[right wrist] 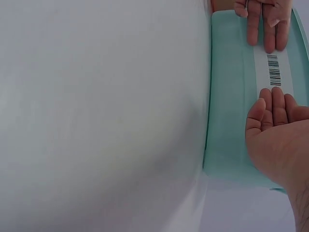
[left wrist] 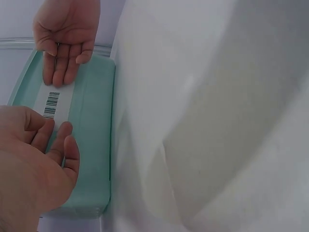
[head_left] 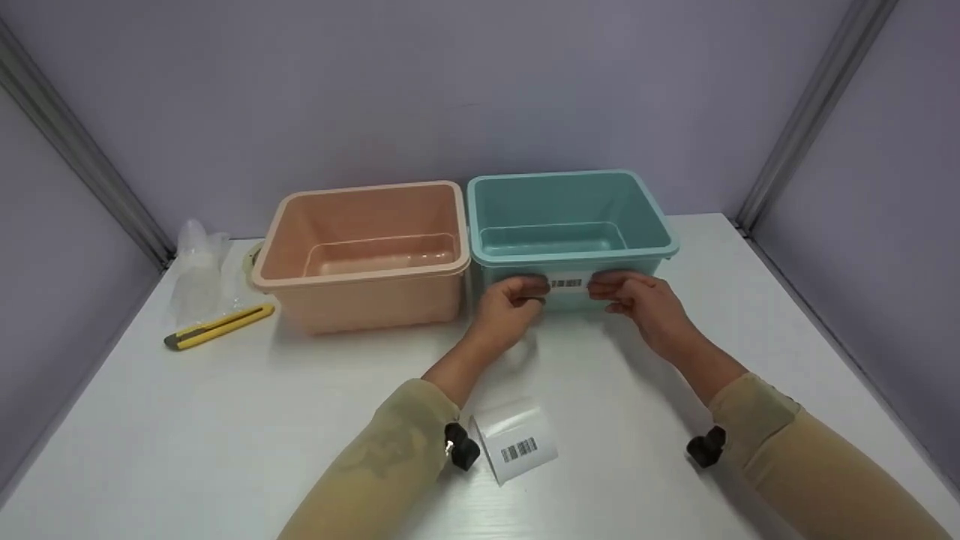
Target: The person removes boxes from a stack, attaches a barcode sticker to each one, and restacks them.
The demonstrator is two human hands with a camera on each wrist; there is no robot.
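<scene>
The barcode label point(head_left: 567, 283) lies flat on the front wall of the green bin point(head_left: 660, 225). It looks thin, light and sticky. Both grips, left hand point(head_left: 510, 300) and right hand point(head_left: 637, 298), press its ends with straight fingers.

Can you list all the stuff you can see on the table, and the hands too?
Teal plastic bin: one, teal, back of the table on the right, open side up.
Peach plastic bin: one, peach, just left of the teal bin.
White barcode label: one, white with black bars, on the teal bin's front wall between the two hands.
Roll of white barcode labels: one, white, lying near the front between the forearms.
Yellow utility knife: one, yellow and grey, left of the peach bin.
Clear plastic wrapping: one bundle, see-through, far left behind the knife.
White table: one, white.
Left hand: fingers pressing the label's left end.
Right hand: fingers pressing its right end.
</scene>
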